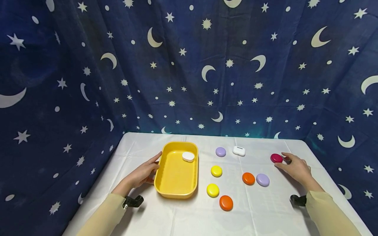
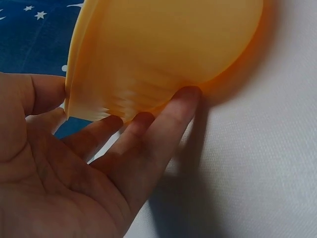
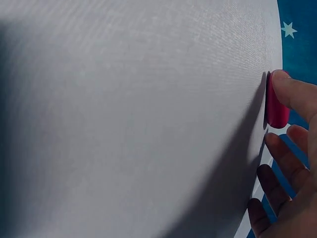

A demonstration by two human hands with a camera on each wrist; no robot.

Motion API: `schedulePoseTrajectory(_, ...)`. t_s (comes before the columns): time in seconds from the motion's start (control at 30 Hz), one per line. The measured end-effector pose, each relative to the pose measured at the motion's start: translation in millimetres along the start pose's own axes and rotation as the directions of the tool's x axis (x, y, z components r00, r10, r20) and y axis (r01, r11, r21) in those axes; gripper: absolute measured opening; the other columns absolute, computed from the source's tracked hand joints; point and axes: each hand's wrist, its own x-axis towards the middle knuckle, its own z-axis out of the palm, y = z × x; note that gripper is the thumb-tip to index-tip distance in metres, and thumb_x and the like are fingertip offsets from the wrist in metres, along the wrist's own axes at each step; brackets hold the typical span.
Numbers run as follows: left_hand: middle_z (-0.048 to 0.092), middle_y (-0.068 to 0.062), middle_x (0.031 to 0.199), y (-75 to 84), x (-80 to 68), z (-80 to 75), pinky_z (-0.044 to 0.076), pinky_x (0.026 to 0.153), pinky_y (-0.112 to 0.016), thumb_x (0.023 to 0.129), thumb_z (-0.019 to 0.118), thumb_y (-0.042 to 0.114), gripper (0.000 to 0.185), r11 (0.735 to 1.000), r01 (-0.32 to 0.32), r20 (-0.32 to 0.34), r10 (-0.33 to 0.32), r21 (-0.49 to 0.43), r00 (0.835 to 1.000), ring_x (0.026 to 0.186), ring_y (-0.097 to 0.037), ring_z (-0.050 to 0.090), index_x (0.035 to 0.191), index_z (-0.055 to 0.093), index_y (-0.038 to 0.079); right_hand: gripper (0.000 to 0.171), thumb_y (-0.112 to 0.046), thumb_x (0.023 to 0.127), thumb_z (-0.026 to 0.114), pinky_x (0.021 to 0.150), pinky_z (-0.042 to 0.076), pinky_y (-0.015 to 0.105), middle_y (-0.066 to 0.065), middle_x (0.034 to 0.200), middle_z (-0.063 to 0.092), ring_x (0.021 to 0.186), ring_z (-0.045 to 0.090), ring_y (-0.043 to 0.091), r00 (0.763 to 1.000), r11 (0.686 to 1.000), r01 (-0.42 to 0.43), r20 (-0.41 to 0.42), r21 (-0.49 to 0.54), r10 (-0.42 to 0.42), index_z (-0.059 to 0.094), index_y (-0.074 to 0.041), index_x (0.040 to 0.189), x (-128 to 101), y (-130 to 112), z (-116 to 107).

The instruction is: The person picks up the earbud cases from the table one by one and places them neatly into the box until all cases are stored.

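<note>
A yellow tray [image 1: 177, 178] stands left of the table's middle, with a white oval case [image 1: 188, 156] in its far right corner. My left hand [image 1: 155, 164] rests against the tray's left wall [image 2: 173, 49]: the fingers [image 2: 168, 114] lie straight along the outside and the thumb is at the rim. At the right, my right hand [image 1: 282, 160] reaches a magenta round case [image 1: 276, 158]. One fingertip [image 3: 292, 91] touches the magenta case [image 3: 275, 111] and the other fingers hang relaxed beside it.
Between the hands, on the white tablecloth [image 1: 265, 209], lie several round cases: purple [image 1: 220, 151], two yellow [image 1: 216, 170] [image 1: 213, 190], two orange [image 1: 248, 178] [image 1: 225, 203], another purple [image 1: 262, 180]. A white earbud case [image 1: 239, 150] lies farther back. Starry blue curtains surround the table.
</note>
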Motion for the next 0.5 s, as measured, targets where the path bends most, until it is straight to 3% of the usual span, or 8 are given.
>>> schedulePoseTrajectory(0.5, 0.031, -0.024, 0.161, -0.6, -2.9, -2.4, 0.061, 0.077, -0.050, 0.107, 0.042, 0.016, 0.066, 0.999, -0.031, 0.059, 0.032, -0.020, 0.998, 0.109, -0.034, 0.065, 0.166, 0.015, 0.034, 0.086, -0.050, 0.089, 0.074, 0.088, 0.027, 0.071, 0.039, 0.129, 0.052, 0.116, 0.037, 0.059, 0.998, 0.998, -0.056, 0.040, 0.014, 0.055, 0.045, 0.008, 0.145, 3.7, -5.7, -2.3)
